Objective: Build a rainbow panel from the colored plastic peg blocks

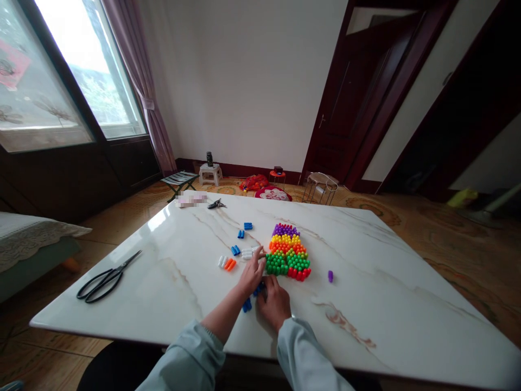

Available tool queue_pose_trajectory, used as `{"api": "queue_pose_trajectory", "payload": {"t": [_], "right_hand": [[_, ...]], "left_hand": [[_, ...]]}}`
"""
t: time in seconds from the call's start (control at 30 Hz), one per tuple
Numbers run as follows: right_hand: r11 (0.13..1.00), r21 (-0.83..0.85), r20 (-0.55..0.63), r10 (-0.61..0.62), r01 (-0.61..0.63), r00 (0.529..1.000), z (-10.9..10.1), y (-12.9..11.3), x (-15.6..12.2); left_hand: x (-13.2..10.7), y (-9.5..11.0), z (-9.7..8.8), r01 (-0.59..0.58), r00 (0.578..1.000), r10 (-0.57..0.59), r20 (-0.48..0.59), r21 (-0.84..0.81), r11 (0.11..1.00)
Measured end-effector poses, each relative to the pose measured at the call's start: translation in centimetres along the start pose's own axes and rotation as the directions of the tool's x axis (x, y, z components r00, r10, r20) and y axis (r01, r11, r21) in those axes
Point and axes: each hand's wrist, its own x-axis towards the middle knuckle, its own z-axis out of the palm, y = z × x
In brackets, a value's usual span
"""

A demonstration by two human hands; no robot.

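Our right hand (275, 302) is resting by rounded blue plastic pieces (246, 306); our left hand (252, 274) is lying beside round green plastic beads (277, 265); whether fingers (273, 284) are pinching, we cannot tell.

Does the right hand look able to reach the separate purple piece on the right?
Probably yes: the right hand has only bare tabletop between it and the purple piece, with the red pieces lying just beyond that path.
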Motion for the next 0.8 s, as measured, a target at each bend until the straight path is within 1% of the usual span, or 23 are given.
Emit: {"api": "queue_pose_trajectory", "payload": {"t": [0.13,0.23,0.33,0.4,0.47,0.53,0.6,0.63,0.7,0.8], "right_hand": [[1.0,-0.009,-0.003,0.001,-0.001,1.0,0.0,-0.1,0.0],[1.0,-0.007,0.002,-0.002,0.002,1.0,0.0,-0.1,0.0],[1.0,-0.004,0.012,-0.014,0.014,1.0,-0.1,-0.1,-0.1],[1.0,-0.003,0.02,-0.019,0.02,1.0,-0.2,0.0,-0.1],[1.0,0.002,0.023,-0.02,0.02,1.0,-0.2,-0.1,-0.1],[1.0,0.013,0.02,-0.023,0.023,1.0,-0.3,-0.1,0.0],[0.999,0.021,0.019,-0.031,0.03,0.999,-0.3,-0.1,-0.1],[0.999,0.021,0.02,-0.035,0.034,0.999,-0.3,-0.1,-0.1],[0.999,0.013,0.016,-0.034,0.034,0.999,-0.2,0.1,-0.1],[0.999,-0.028,0.003,-0.023,0.023,1.0,-0.2,0.2,0.2]], "left_hand": [[0.1,0.4,0.3,-0.004,1.0,0.004,-0.004,-0.005,1.0],[-0.1,0.6,-0.1,-0.001,1.0,0.001,-0.012,-0.021,1.0],[-1.5,0.4,-1.6,0.005,0.999,-0.006,-0.05,-0.018,1.0],[-3.2,0.1,-3.0,-0.017,0.999,0.019,-0.048,0.043,0.999],[-5.2,-0.4,-4.5,-0.084,0.996,0.082,0.021,0.144,0.986],[-6.9,-0.8,-5.6,-0.183,0.979,0.156,0.131,0.224,0.957],[-8.1,-1.1,-6.0,-0.264,0.953,0.206,0.223,0.275,0.925],[-8.5,-1.3,-6.0,-0.286,0.944,0.216,0.249,0.295,0.912],[-8.8,-1.6,-5.7,-0.289,0.944,0.211,0.252,0.325,0.9],[-8.8,-2.2,-5.2,-0.262,0.958,0.204,0.202,0.327,0.908]]}}
